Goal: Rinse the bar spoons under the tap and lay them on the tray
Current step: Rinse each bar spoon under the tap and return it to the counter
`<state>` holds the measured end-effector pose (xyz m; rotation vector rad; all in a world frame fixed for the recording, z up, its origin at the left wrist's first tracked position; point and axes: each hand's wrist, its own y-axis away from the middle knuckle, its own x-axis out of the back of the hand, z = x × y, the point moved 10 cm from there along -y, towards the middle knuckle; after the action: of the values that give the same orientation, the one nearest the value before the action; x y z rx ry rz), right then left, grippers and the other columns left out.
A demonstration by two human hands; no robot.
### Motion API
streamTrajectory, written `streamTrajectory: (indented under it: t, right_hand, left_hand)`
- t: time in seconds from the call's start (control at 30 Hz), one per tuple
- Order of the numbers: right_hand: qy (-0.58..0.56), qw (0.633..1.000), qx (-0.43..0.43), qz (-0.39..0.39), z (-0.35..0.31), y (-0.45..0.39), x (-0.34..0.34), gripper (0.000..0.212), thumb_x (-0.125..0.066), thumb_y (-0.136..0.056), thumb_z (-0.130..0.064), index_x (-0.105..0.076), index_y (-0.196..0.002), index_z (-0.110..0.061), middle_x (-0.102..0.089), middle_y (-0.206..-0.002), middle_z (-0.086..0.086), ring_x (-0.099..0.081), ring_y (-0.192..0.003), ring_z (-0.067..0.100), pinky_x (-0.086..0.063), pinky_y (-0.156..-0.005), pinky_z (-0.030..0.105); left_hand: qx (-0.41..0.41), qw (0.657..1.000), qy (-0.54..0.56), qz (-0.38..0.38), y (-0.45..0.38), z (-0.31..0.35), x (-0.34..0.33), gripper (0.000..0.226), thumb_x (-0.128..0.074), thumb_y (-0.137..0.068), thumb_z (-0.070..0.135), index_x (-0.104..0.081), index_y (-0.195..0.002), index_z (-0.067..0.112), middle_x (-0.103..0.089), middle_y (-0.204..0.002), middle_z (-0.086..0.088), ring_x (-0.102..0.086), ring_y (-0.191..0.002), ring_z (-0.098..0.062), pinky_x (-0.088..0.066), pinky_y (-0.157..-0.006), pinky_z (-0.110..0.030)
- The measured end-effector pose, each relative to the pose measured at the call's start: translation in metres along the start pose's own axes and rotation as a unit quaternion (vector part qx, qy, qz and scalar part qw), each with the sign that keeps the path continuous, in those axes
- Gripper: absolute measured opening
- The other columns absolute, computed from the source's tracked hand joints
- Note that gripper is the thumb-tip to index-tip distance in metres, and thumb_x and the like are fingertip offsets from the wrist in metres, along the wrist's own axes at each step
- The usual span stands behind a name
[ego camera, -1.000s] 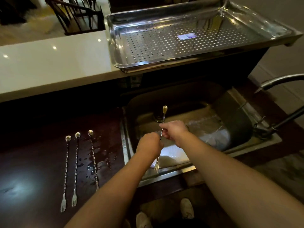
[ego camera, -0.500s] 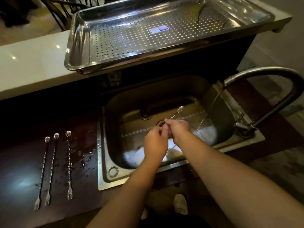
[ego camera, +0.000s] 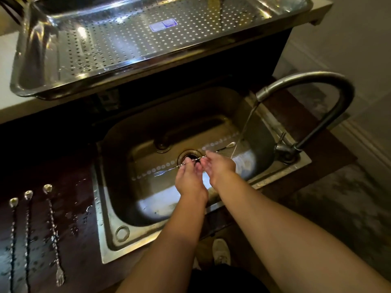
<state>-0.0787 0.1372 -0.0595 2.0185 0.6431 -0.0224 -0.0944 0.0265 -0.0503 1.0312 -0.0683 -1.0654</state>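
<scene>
Over the steel sink (ego camera: 110, 235) both my hands hold one thin bar spoon (ego camera: 169, 169) nearly level. Its fork end points left and its bowl (ego camera: 230, 144) reaches the thin water stream falling from the tap (ego camera: 317, 78). My left hand (ego camera: 189, 179) pinches the twisted stem near the middle. My right hand (ego camera: 220, 166) grips it just to the right. Three more bar spoons (ego camera: 53, 233) lie side by side on the dark wet counter at the left. The perforated steel tray (ego camera: 38, 60) sits on the white counter behind the sink, with nothing on it.
The tap's curved neck arches over the sink's right side, its base (ego camera: 285, 149) on the sink rim. The drain (ego camera: 189, 155) lies just beyond my fingers. Water drops dot the dark counter (ego camera: 80, 218). My shoe (ego camera: 221, 251) shows below the counter edge.
The spoon has gone from upright to nearly level, and its bowl has swung right into the water stream. My view has shifted right, which brings the whole tap into sight.
</scene>
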Motion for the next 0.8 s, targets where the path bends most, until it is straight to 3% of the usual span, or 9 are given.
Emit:
streamTrajectory:
  t: [0.27, 0.47, 0.7, 0.8]
  right_hand:
    - [-0.023, 0.999, -0.011, 0.035, 0.005, -0.004, 0.016, 0.016, -0.068, -0.087, -0.005, -0.062, -0.073, 0.001, -0.064, -0.07, 0.011, -0.064, -0.055, 0.016, -0.05, -0.04, 0.017]
    - [-0.012, 0.999, -0.011, 0.05, 0.009, -0.006, 0.023, 0.018, -0.069, -0.086, -0.003, -0.062, -0.069, 0.0, -0.063, -0.063, 0.009, -0.06, -0.04, 0.011, -0.047, -0.037, 0.015]
    - [0.006, 0.995, 0.005, 0.095, -0.004, -0.016, 0.039, 0.024, -0.067, -0.085, -0.007, -0.06, -0.063, -0.002, -0.061, -0.051, 0.005, -0.057, -0.043, 0.013, -0.045, -0.035, 0.017]
    - [0.021, 0.993, 0.022, 0.112, -0.024, -0.024, 0.053, 0.025, -0.065, -0.086, -0.009, -0.059, -0.062, -0.006, -0.058, -0.039, 0.0, -0.054, -0.04, 0.014, -0.045, -0.043, 0.024]
  left_hand:
    - [0.005, 0.999, -0.041, 0.03, -0.004, -0.012, 0.002, 0.011, -0.057, -0.094, 0.009, -0.057, -0.086, 0.002, -0.063, -0.08, -0.014, -0.063, -0.072, -0.022, -0.054, -0.09, -0.035]
    - [-0.001, 0.997, -0.046, 0.057, -0.005, -0.015, 0.013, 0.02, -0.058, -0.093, 0.008, -0.055, -0.074, 0.007, -0.064, -0.071, -0.008, -0.066, -0.066, -0.019, -0.057, -0.078, -0.03]
    - [-0.011, 0.997, -0.024, 0.067, -0.004, -0.01, 0.015, 0.021, -0.058, -0.093, 0.007, -0.052, -0.072, 0.008, -0.061, -0.072, -0.008, -0.064, -0.066, -0.015, -0.056, -0.058, -0.018]
    - [-0.004, 0.998, 0.0, 0.068, -0.003, -0.009, 0.019, 0.018, -0.058, -0.093, 0.003, -0.052, -0.077, 0.009, -0.063, -0.071, -0.004, -0.065, -0.067, -0.014, -0.056, -0.054, -0.016]
